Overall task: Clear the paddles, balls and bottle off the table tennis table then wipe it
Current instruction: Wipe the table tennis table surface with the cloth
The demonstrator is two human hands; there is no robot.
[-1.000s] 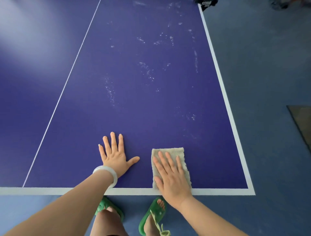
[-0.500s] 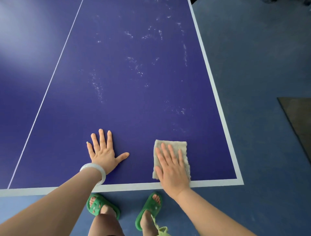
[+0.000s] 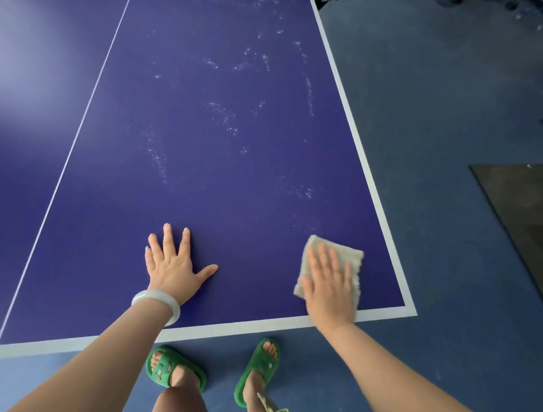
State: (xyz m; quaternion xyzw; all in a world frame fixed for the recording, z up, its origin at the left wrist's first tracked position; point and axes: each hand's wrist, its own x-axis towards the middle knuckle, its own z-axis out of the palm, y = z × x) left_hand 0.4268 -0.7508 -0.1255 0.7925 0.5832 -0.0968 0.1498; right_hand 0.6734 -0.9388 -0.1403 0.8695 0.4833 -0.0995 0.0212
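Delta vs 0.5 s ago: right grip (image 3: 329,282) and cloth (image 3: 351,258) have slid right along the near end of the bench (image 3: 235,182), closer to the right sideline (image 3: 379,188). The cloth was square to the end line (image 3: 264,323); it now sits skewed, far corner tipped left. Left grip (image 3: 173,264) has not moved on the bench, so the gap between the two is wider.

Right grip: released, fingers straight and together, palm flat on the beige cloth, pressing it down. The cloth's near edge reaches the white end line, near the bench's right corner.

Left grip: released, fingers spread, thumb out to the right, palm flat on bare blue surface just inside the end line. Pale bangle (image 3: 158,303) on that wrist.

White specks and streaks (image 3: 226,117) are scattered over the right half, beyond the cloth. Thin white centre line (image 3: 79,132) runs off to the left.

Below the bench edge: green sandals (image 3: 167,370) on blue floor (image 3: 440,117). Dark mat (image 3: 517,211) on the floor at right.

Writing: dark object (image 3: 323,1) cut off at frame top by the sideline carries pale marks, too small to read. Nothing else legible.
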